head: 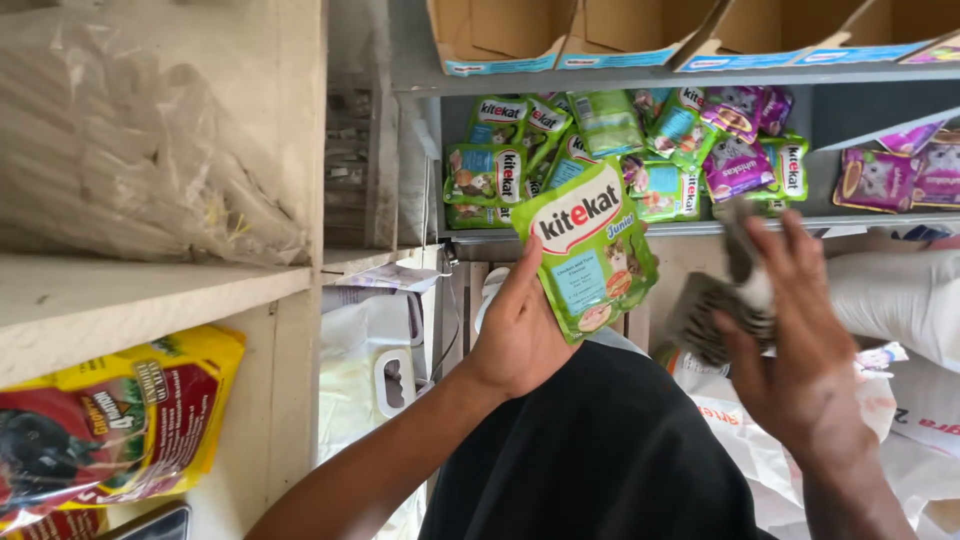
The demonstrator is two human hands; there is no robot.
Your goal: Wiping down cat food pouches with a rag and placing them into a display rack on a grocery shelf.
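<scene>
My left hand (515, 335) holds up a green pet-food pouch (592, 250) in front of a grey metal shelf (690, 228). My right hand (800, 350) is raised beside it and grips a grey cloth or rag (712, 318), blurred by motion. On the shelf behind lies a heap of several green pouches (500, 165) and several purple pouches (738, 165).
Open cardboard boxes (500, 40) stand on the shelf above. A wooden shelf (130, 300) at left carries a dusty plastic-wrapped bundle (130, 140); under it is a yellow-and-red bag (110, 420). White sacks (900, 300) lie at right, and a white bag (365, 370) stands below centre.
</scene>
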